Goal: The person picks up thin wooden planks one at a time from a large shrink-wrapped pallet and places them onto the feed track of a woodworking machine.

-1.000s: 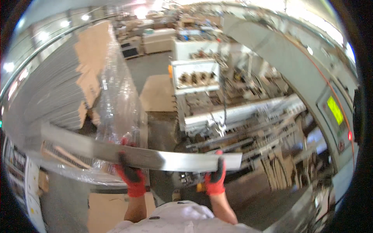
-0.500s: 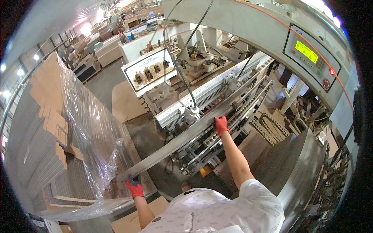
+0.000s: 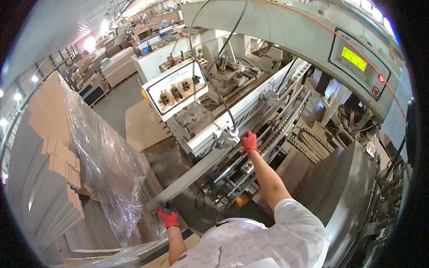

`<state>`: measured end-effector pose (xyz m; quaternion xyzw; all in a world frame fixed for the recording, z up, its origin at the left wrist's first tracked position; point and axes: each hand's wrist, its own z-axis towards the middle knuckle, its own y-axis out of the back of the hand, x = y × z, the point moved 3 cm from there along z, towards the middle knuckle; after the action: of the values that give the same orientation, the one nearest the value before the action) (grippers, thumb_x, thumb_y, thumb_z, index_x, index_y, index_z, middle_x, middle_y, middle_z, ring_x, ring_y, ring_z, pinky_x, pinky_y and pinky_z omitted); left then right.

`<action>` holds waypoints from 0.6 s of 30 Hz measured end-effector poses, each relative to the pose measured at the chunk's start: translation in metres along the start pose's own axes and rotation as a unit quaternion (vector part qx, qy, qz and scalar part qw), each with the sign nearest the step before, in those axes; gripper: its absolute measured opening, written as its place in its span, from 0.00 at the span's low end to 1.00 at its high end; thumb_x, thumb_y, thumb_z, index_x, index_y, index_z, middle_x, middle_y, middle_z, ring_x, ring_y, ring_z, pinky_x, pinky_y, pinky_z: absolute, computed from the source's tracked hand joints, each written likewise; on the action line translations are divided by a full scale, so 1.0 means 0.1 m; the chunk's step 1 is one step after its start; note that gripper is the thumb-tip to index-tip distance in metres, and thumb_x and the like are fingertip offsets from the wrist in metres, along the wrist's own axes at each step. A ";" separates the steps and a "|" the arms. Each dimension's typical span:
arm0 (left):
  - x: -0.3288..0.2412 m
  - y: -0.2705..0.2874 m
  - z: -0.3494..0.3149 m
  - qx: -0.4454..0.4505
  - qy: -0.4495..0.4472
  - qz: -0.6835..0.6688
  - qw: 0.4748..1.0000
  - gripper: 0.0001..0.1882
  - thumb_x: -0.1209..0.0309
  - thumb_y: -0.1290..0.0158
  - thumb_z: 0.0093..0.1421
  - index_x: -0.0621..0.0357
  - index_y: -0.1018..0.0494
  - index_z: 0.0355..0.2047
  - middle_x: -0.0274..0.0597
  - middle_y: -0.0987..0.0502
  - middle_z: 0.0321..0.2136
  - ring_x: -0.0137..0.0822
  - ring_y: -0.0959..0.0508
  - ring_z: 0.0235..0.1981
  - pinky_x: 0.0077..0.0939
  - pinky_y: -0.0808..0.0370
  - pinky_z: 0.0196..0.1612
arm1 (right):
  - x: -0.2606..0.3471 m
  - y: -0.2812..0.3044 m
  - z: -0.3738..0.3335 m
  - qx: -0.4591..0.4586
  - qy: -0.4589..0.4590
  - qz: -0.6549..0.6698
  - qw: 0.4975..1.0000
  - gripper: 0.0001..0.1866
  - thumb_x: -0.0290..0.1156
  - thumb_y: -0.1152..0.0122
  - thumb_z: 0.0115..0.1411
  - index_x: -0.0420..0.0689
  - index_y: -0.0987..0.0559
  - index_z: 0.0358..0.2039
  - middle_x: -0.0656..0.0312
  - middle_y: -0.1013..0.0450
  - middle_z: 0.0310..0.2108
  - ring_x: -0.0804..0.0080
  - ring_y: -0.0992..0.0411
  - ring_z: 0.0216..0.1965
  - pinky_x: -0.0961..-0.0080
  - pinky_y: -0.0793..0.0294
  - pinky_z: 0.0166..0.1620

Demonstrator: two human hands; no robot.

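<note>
A long, narrow grey board (image 3: 190, 177) slants from lower left to upper right, its far part lying along the machine's metal rail (image 3: 208, 140). My left hand (image 3: 168, 217), in a red glove with dark fingertips, is closed on the board's near end. Farther along, my red-gloved right hand (image 3: 250, 144) is closed at the board's edge, close to a pale clamp head (image 3: 230, 137); its fingertips are partly hidden. Beneath my right forearm run the machine's metal bars and a strip with round holes (image 3: 246, 167).
Plastic-wrapped stacked panels (image 3: 103, 165) stand at the left. A white switch box (image 3: 176, 89) and hanging cables are ahead. The control panel (image 3: 359, 62) sits on the beam at upper right. Another panel stack (image 3: 344, 183) is at my right; black cable chains (image 3: 313, 145) lie beyond.
The view has shifted slightly. My left hand and the board's near end have moved right, toward the machine. My right hand now sits closer to the clamp head.
</note>
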<state>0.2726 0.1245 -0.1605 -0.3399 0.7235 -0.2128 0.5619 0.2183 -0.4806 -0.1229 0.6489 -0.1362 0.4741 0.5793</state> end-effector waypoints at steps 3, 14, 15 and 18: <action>0.07 0.11 0.07 -0.022 0.002 0.015 1.000 0.14 0.63 0.38 0.69 0.49 0.24 0.53 0.37 0.18 0.43 0.38 0.19 0.41 0.36 0.17 0.44 | -0.13 0.00 0.03 0.007 0.027 0.076 0.997 0.21 0.31 0.42 0.56 0.38 0.25 0.50 0.34 0.28 0.47 0.31 0.29 0.50 0.48 0.26 0.54; 0.33 0.34 0.18 -0.068 -0.004 0.001 0.998 0.13 0.63 0.38 0.69 0.52 0.23 0.50 0.37 0.18 0.43 0.36 0.19 0.42 0.34 0.18 0.44 | -0.29 0.01 0.14 0.060 0.045 0.104 0.992 0.19 0.29 0.44 0.59 0.37 0.24 0.50 0.33 0.27 0.48 0.32 0.25 0.49 0.48 0.23 0.54; 0.35 0.38 0.22 -0.051 -0.018 -0.006 0.998 0.12 0.63 0.39 0.69 0.53 0.22 0.49 0.37 0.18 0.43 0.36 0.19 0.43 0.35 0.18 0.44 | -0.33 0.00 0.15 0.081 0.015 0.127 0.988 0.19 0.29 0.44 0.59 0.36 0.24 0.50 0.33 0.27 0.49 0.32 0.25 0.48 0.49 0.23 0.54; 0.37 0.45 0.26 -0.050 -0.025 -0.006 0.998 0.10 0.64 0.42 0.70 0.56 0.21 0.46 0.38 0.17 0.42 0.36 0.18 0.42 0.36 0.19 0.43 | -0.37 0.01 0.20 0.083 0.035 0.113 0.990 0.18 0.29 0.43 0.61 0.34 0.25 0.50 0.37 0.25 0.46 0.37 0.22 0.39 0.51 0.19 0.44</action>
<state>0.2813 0.1298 -0.2234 -0.3771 0.7170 -0.1707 0.5609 0.2076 -0.5119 -0.1480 0.6580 -0.1481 0.5687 0.4709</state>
